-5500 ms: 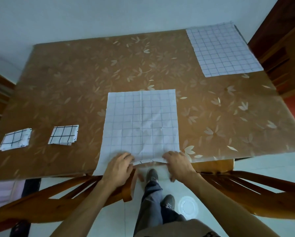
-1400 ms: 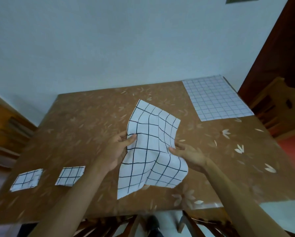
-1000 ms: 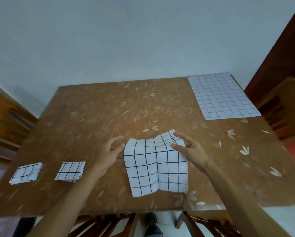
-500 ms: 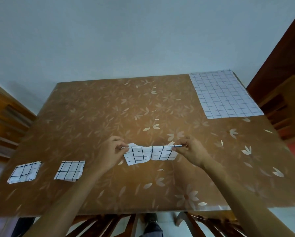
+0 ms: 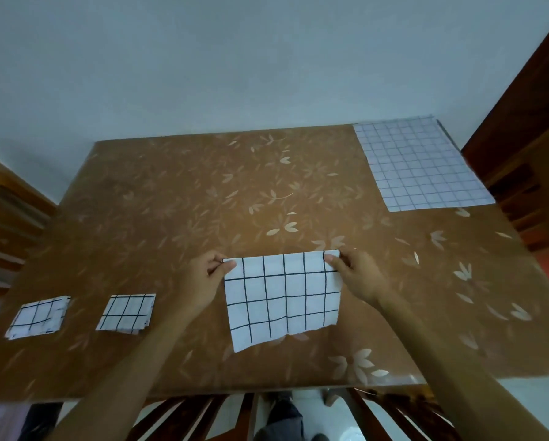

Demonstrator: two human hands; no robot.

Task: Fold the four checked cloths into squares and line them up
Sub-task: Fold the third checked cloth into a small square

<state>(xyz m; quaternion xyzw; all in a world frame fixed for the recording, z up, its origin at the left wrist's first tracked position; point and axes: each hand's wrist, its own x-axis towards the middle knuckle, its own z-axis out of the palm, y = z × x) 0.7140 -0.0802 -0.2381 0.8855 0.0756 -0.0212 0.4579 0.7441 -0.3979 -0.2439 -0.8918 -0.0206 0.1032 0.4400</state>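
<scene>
Pinching top corners of part-folded checked cloth (image 5: 282, 300): left hand (image 5: 200, 284) clamped thumb-to-fingers on L corner, right hand (image 5: 360, 278) likewise on R corner. Holding top edge straight btwn both grips, rest of cloth spreading from grips toward near edge of floral table (image 5: 203, 202). Lying well left of L grip: nearer folded square (image 5: 126, 313) & farther folded square (image 5: 37, 316). Lying far beyond R grip, at far R corner: unfolded checked cloth (image 5: 422, 163).

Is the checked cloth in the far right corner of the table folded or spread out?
Spread out. The far-right cloth lies flat on the table, a wide sheet of many small checks, with no fold showing.
</scene>
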